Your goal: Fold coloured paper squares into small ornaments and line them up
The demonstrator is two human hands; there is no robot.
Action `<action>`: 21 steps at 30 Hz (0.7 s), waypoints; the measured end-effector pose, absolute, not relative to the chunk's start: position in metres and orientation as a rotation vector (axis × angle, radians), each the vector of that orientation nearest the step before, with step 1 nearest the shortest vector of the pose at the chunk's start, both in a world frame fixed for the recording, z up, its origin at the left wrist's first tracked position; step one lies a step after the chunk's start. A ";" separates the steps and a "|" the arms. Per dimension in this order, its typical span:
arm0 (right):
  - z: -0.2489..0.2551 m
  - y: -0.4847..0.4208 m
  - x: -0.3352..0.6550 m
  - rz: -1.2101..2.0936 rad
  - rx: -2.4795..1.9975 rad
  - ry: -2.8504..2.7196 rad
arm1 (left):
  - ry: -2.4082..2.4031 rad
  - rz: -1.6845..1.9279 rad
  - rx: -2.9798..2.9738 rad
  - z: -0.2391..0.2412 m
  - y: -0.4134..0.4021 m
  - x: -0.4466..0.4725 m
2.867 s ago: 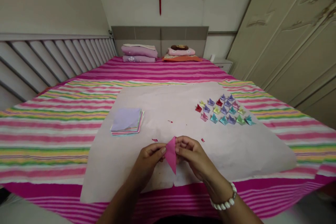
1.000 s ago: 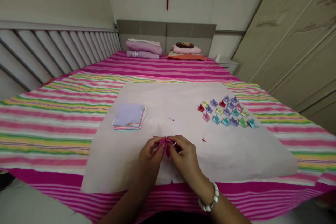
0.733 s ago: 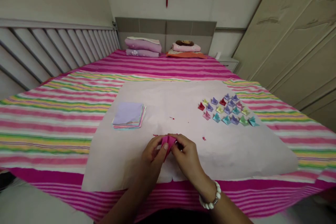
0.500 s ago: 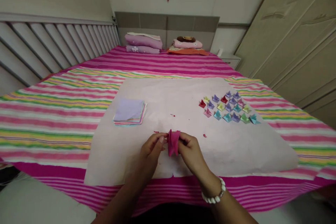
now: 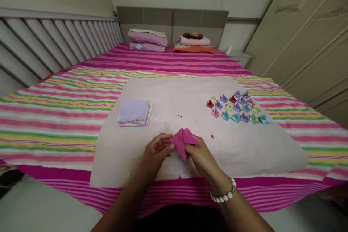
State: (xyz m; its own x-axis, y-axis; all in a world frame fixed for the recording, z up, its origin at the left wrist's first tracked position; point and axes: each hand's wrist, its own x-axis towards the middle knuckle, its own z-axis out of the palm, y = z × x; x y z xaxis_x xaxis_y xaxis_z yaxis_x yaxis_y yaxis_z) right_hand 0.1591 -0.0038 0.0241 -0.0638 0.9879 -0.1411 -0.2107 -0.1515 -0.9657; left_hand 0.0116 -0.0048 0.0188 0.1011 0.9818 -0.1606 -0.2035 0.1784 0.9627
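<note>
A bright pink piece of folded origami paper [image 5: 181, 140] is held above the white sheet [image 5: 174, 96], with pointed flaps spread out and one tip pointing down. My right hand [image 5: 201, 156], with a white bead bracelet [image 5: 223, 197] at the wrist, grips it from the right; some of its fingers are hidden behind the paper. At the left corner of the paper, the thumb and forefinger of my left hand [image 5: 157, 150] close on its edge. The other left fingers are curled.
A stack of coloured square paper [image 5: 133, 112] lies at the left of the sheet. Several small folded paper pieces [image 5: 236, 107] stand in rows at the right. Red scraps [image 5: 212, 136] lie nearby. Folded bedding [image 5: 148, 40] sits by the headboard [image 5: 157, 17]; a slatted rail [image 5: 67, 38] runs along the left.
The pink paper has turned and opened from a narrow edge-on shape to a broad, flared one facing me. The view has tilted slightly down.
</note>
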 end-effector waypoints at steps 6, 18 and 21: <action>0.022 -0.004 0.160 1.463 -1.056 -1.090 | 1.011 1.069 0.976 0.019 -0.007 0.013; 0.021 -0.007 0.164 1.473 -1.034 -0.877 | 0.994 1.115 0.907 0.007 -0.012 0.016; 0.022 -0.007 0.163 1.504 -1.018 -0.888 | 1.009 1.135 0.903 0.009 -0.012 0.016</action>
